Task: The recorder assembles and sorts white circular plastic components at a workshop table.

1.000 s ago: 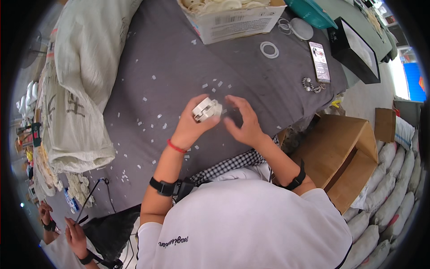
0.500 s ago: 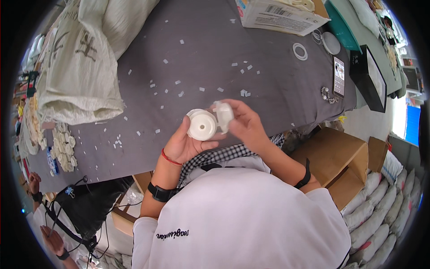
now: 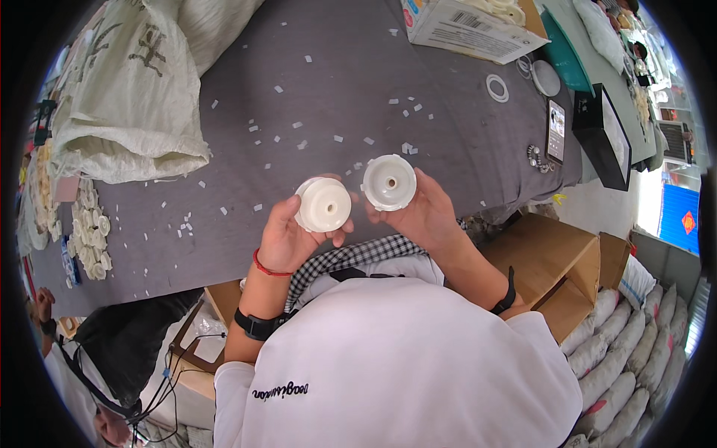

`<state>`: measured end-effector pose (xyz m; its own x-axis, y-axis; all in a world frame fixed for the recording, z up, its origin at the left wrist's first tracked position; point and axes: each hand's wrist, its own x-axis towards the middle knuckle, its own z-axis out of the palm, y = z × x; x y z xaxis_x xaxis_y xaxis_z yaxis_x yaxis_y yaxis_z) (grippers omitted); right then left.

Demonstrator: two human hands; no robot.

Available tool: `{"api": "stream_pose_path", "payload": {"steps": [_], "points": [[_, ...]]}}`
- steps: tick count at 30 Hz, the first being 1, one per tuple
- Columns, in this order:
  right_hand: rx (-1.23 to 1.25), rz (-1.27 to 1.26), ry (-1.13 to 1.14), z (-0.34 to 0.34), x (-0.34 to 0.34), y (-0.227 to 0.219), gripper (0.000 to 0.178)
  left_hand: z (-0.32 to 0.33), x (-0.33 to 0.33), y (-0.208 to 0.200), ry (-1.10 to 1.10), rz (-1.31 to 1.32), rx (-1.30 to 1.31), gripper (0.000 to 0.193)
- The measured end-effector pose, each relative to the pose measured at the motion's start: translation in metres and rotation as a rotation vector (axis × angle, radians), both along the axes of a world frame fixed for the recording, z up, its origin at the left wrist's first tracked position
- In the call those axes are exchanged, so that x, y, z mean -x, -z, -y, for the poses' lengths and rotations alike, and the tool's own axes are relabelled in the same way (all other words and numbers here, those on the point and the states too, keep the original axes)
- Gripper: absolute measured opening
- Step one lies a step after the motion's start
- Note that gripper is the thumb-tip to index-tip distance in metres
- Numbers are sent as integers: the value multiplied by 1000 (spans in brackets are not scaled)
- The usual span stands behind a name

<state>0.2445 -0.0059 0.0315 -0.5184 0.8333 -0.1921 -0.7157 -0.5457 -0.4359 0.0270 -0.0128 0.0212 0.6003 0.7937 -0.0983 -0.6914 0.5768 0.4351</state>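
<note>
Over the near edge of the table, my left hand (image 3: 285, 240) grips a cream-white round plastic cap (image 3: 314, 213) with a small hole in its centre. Its thumb lies along the left rim and the fingers curl beneath. To its right, my right hand (image 3: 429, 214) holds a second round plastic piece (image 3: 379, 196), greyer white, with a notched rim and a hole in its middle. The hollow side of this piece faces up. A narrow gap separates the two pieces. Both hands are closed around their parts, and some fingertips are hidden behind them.
Small white chips (image 3: 338, 139) lie scattered over the grey-covered table (image 3: 314, 97). A woven sack (image 3: 127, 97) and a pile of cream plastic parts (image 3: 91, 235) are at left. A carton (image 3: 467, 33), phone (image 3: 555, 131) and black box (image 3: 602, 134) sit right. Another person works lower left.
My right hand has turned its piece from edge-on to hollow side up and drawn slightly apart from the left. My left hand has shifted a little left, still holding its cap.
</note>
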Motion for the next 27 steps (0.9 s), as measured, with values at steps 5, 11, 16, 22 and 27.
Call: {"api": "stream_pose_path", "payload": {"steps": [5,11,16,22,27], "points": [[-64,61,-68,1,-1,-5,45,0,0,-6,-26,135,124,65],[-137,144,-44,-3,-5,-13,54,3,-1,0,-14,239,169,60],[-287,461,79,-5,-4,-21,53,-4,-5,-1,-28,103,89,61],[-450,799,38,-4,15,-25,33,19,30,11,-138,-161,52,62],[-311,770,-25,-9,34,6,25,90,102,22,-550,-395,163,53]]}}
